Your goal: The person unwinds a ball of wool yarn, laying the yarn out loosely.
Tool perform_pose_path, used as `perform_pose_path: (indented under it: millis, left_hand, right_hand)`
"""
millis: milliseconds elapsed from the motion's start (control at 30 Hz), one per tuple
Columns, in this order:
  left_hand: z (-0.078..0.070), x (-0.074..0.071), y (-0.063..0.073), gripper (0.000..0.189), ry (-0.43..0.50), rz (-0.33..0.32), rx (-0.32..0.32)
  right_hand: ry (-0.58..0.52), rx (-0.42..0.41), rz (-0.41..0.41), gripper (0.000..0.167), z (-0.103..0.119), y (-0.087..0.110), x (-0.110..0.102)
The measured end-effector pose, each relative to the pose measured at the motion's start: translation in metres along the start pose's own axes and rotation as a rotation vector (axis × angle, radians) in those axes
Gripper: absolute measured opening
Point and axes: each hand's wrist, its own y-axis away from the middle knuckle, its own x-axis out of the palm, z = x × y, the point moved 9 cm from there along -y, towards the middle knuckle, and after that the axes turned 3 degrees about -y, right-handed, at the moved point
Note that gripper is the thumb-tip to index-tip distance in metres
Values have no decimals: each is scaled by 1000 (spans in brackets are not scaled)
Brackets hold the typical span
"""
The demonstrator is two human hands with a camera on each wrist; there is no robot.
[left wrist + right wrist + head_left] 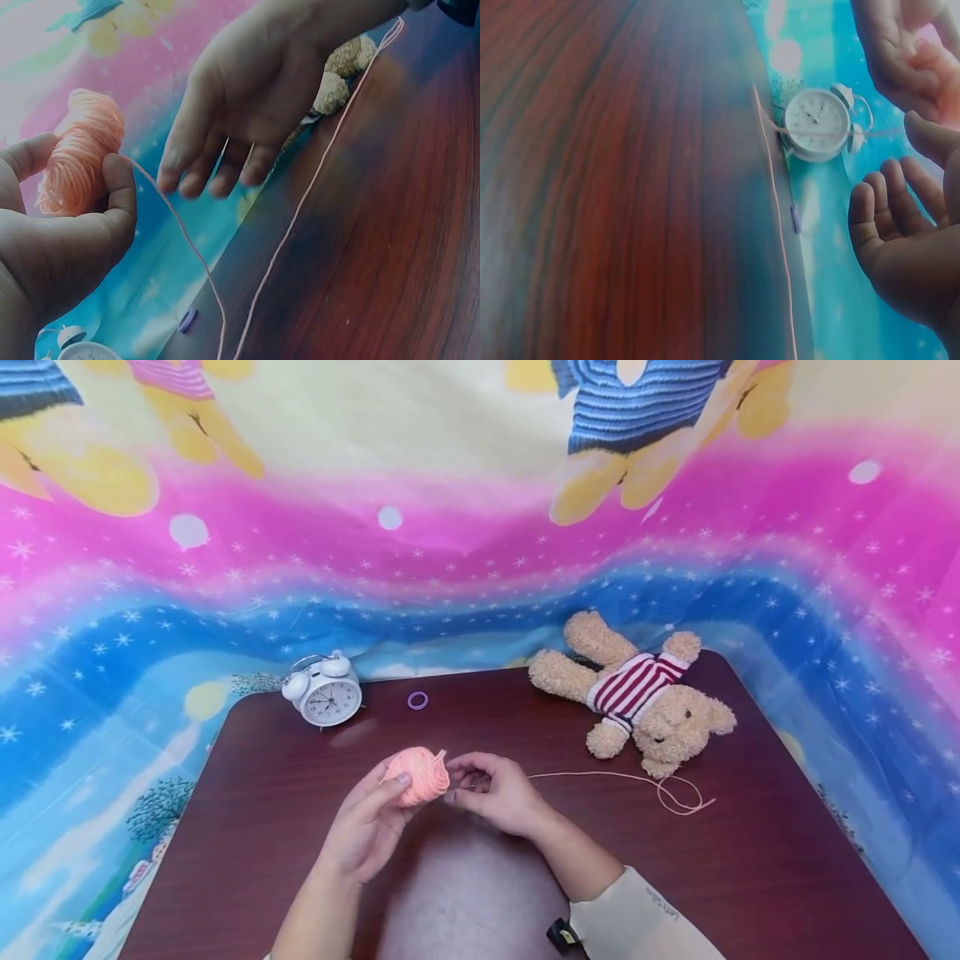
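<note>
A skein of peach-pink yarn [423, 778] is gripped by my left hand [369, 831], between thumb and fingers, above the table. My right hand [497, 792] is just to the right of it, fingers loosely bent and thumb apart from them in the right wrist view. From the skein, a yarn strand [187, 236] hangs down past the right fingertips in the left wrist view; no pinch on it shows. The loose yarn tail [592, 773] runs right across the table and ends in a loop near the teddy bear [633, 693].
On the dark wooden table [262, 810], a white alarm clock [330, 697] stands at the back left. A purple ring [417, 700] lies right of it. The bear lies on its back at the back right. A printed cloth [450, 560] hangs behind the table.
</note>
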Motion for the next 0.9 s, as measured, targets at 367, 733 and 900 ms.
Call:
perform_pose_path:
  millis: [367,733,900]
  left_hand:
    - [-3,12,-1,38,36,38,12]
    - [-7,-6,6,37,-27,-25,-12]
    - [-5,-19,12,35,-39,-54,-6]
  right_hand:
    - [61,-69,-21,25,12,-5,5]
    - [145,-91,-51,10,21,2,-11]
    - [145,-77,-40,11,22,9,-20]
